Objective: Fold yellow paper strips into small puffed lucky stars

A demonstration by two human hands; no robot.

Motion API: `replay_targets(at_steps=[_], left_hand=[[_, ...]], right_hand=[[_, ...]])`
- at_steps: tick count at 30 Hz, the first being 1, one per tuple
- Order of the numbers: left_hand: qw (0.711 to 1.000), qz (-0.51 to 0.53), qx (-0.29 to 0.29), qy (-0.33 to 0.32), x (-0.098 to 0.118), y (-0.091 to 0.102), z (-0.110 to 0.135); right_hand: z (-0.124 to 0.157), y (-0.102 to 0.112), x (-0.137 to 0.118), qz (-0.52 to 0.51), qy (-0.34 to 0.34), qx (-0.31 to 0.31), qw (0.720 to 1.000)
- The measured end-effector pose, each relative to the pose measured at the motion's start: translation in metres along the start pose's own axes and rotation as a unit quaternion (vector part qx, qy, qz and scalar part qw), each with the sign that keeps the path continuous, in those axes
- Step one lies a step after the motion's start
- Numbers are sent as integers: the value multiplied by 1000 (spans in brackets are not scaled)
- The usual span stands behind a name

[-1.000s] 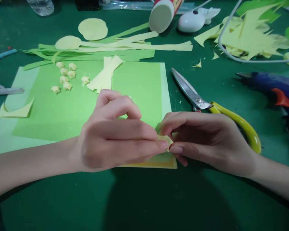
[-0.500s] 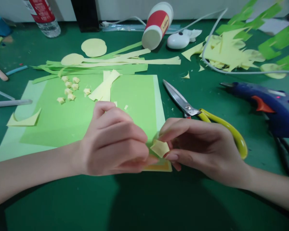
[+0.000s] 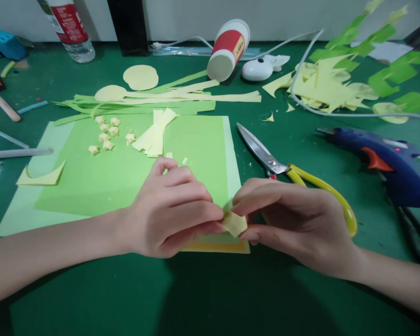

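A small folded piece of pale yellow paper (image 3: 234,223) is pinched between both my hands just above the near edge of a stack of green sheets (image 3: 126,172). My left hand (image 3: 171,210) is closed, its fingertips gripping the paper's left side. My right hand (image 3: 294,219) is closed too, thumb and fingers holding its right side. Several tiny folded yellow stars (image 3: 105,133) lie on the green sheet at the back left, beside a bundle of yellow paper strips (image 3: 156,133).
Yellow-handled scissors (image 3: 283,168) lie right of the sheets, a blue glue gun (image 3: 381,161) further right. A tipped paper cup (image 3: 226,49), a white mouse-like device (image 3: 259,69), long green and yellow strips (image 3: 168,98), scraps (image 3: 329,84), a bottle (image 3: 70,28) and a cable (image 3: 318,109) sit at the back.
The camera has tilted up, showing more of the table's back. My hands stayed together on the yellow piece, which has turned and now shows more between the fingertips.
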State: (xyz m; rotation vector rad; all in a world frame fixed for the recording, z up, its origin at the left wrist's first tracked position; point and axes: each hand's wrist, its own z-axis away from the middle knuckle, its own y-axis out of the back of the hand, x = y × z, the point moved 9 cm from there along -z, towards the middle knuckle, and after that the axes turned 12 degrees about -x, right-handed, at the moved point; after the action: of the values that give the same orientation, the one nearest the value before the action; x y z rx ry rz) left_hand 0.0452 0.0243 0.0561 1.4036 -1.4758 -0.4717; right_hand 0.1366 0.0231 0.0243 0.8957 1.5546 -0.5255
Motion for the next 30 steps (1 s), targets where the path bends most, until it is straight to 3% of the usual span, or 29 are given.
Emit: replay_targets(at_steps=[8, 14, 30], left_hand=[[996, -84, 11, 1, 4, -1, -1], [984, -169, 38, -35, 13, -1, -1], [976, -204, 12, -78, 17, -8, 3]], right_hand=[[2, 3, -3, 46, 13, 20, 999], [1, 1, -2, 56, 4, 19, 998], [0, -6, -3, 112, 7, -8, 994]])
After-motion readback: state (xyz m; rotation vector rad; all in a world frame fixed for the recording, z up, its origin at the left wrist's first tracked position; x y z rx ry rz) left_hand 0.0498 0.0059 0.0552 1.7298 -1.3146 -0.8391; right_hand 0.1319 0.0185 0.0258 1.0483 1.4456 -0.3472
